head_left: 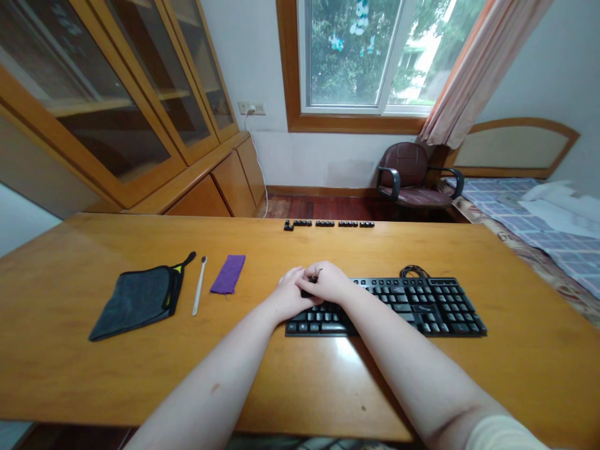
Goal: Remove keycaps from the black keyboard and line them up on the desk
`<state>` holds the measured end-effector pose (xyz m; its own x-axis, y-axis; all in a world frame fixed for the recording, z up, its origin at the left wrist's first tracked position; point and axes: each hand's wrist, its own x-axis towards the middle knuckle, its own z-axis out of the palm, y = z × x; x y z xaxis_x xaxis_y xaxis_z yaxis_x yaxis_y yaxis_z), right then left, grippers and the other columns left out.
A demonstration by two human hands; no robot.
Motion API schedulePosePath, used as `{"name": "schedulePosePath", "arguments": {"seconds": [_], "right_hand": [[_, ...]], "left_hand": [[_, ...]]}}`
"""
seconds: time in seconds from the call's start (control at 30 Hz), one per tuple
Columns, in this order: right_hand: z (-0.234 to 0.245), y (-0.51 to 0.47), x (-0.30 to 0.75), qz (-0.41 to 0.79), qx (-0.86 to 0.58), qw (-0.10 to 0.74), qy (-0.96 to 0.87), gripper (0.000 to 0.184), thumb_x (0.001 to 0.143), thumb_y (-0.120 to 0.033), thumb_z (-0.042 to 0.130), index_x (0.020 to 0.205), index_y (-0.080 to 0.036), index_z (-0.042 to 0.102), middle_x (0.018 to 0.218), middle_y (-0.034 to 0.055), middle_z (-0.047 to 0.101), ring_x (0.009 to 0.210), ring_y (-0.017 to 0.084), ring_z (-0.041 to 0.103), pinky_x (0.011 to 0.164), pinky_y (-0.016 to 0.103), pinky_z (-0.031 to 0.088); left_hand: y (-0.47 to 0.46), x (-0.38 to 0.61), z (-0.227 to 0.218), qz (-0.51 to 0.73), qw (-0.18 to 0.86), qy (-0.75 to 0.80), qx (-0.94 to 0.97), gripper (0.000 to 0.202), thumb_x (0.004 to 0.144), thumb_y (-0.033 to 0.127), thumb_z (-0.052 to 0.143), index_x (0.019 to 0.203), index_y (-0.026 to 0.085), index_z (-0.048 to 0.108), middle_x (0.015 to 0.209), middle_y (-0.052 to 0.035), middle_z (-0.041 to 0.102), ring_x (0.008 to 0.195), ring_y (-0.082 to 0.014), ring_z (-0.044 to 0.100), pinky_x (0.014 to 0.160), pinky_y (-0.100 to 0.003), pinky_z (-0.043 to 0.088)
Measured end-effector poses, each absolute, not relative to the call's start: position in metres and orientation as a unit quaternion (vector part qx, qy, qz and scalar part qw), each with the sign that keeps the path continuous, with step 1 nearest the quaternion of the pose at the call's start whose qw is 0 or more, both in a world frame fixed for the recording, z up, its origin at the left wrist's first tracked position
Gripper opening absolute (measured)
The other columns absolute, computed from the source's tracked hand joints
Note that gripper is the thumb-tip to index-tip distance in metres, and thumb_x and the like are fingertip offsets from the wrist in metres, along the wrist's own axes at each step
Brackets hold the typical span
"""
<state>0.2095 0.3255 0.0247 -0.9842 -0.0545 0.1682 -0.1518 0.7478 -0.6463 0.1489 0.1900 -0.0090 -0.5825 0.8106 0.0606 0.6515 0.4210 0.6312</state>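
A black keyboard (pixel 398 306) lies on the wooden desk, and both hands meet over its upper left part. My left hand (pixel 290 297) rests at the keyboard's left end, its fingers largely covered by the other hand. Crossing over it, my right hand (pixel 330 281) is closed, with fingers bent together in a pinch. A small dark bit shows at its fingertips, too hidden to name. Several black keycaps (pixel 325 224) stand in a row along the far edge of the desk.
Left of the keyboard lie a purple cloth (pixel 228 274), a white-handled brush (pixel 199 286) and a folded grey cloth (pixel 135 300) with black trim. The keyboard's coiled cable (pixel 414 270) sits behind it. Beyond the desk (pixel 304 387) are a chair (pixel 407 172) and a bed (pixel 539 212).
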Motion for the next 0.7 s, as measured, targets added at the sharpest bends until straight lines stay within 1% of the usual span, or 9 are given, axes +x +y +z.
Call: {"name": "schedulePosePath", "arguments": {"seconds": [0.07,0.13,0.23,0.3,0.37,0.43,0.53,0.7], "right_hand": [[0.024,0.323,0.210,0.345,0.026,0.076,-0.935,0.023,0.078,-0.029,0.056,0.059,-0.017,0.061,0.059,0.0009,0.059,0.056,0.011,0.049,0.056,0.023,0.035],[0.022,0.322,0.209,0.357,0.009,0.082,-0.930,0.020,0.077,-0.027,0.057,0.059,-0.017,0.060,0.060,0.0008,0.059,0.058,0.012,0.050,0.057,0.023,0.035],[0.018,0.323,0.206,0.417,-0.014,0.074,-0.906,0.017,0.074,-0.032,0.061,0.064,-0.018,0.062,0.062,-0.0001,0.060,0.061,0.012,0.053,0.059,0.023,0.037],[0.016,0.324,0.205,0.461,-0.028,0.053,-0.885,0.020,0.073,-0.037,0.064,0.067,-0.018,0.063,0.062,-0.0008,0.060,0.061,0.012,0.054,0.059,0.023,0.038],[0.014,0.325,0.204,0.496,-0.034,0.018,-0.867,0.024,0.072,-0.041,0.064,0.070,-0.018,0.064,0.057,-0.0020,0.059,0.056,0.012,0.053,0.057,0.023,0.039],[0.013,0.326,0.204,0.516,-0.028,0.004,-0.856,0.026,0.072,-0.044,0.064,0.068,-0.017,0.064,0.057,-0.0023,0.058,0.055,0.011,0.052,0.056,0.022,0.039],[0.011,0.325,0.204,0.516,0.001,0.024,-0.856,0.031,0.072,-0.045,0.064,0.062,-0.016,0.061,0.061,-0.0020,0.059,0.059,0.011,0.052,0.059,0.022,0.039],[0.011,0.320,0.206,0.498,0.001,0.048,-0.866,0.035,0.076,-0.045,0.060,0.057,-0.016,0.057,0.056,-0.0030,0.054,0.057,0.010,0.048,0.058,0.021,0.038]], "left_hand": [[0.189,0.148,-0.013,0.307,0.134,0.845,0.417,0.075,0.059,0.049,0.072,0.125,0.023,0.048,0.130,-0.0106,0.049,0.127,-0.0331,0.036,0.105,-0.047,0.028],[0.189,0.147,-0.016,0.302,0.145,0.848,0.412,0.080,0.058,0.050,0.073,0.128,0.022,0.046,0.133,-0.0119,0.047,0.129,-0.0339,0.032,0.107,-0.048,0.026],[0.189,0.147,-0.015,0.297,0.146,0.850,0.410,0.083,0.057,0.048,0.074,0.130,0.023,0.043,0.133,-0.0118,0.046,0.129,-0.0343,0.033,0.106,-0.049,0.026],[0.189,0.147,-0.013,0.297,0.143,0.850,0.412,0.083,0.057,0.048,0.074,0.130,0.024,0.042,0.133,-0.0110,0.046,0.128,-0.0341,0.035,0.106,-0.049,0.027],[0.189,0.147,-0.011,0.296,0.140,0.847,0.419,0.080,0.058,0.049,0.073,0.128,0.024,0.043,0.131,-0.0103,0.047,0.126,-0.0334,0.036,0.105,-0.048,0.028],[0.189,0.147,-0.011,0.294,0.140,0.843,0.428,0.078,0.059,0.050,0.072,0.127,0.025,0.044,0.130,-0.0099,0.048,0.125,-0.0328,0.038,0.104,-0.048,0.029],[0.189,0.146,-0.014,0.291,0.136,0.844,0.430,0.076,0.060,0.051,0.071,0.126,0.025,0.045,0.129,-0.0098,0.048,0.124,-0.0327,0.038,0.103,-0.048,0.030],[0.190,0.146,-0.019,0.311,0.140,0.844,0.415,0.074,0.057,0.048,0.074,0.122,0.026,0.049,0.125,-0.0095,0.051,0.122,-0.0329,0.041,0.102,-0.048,0.032]]}}
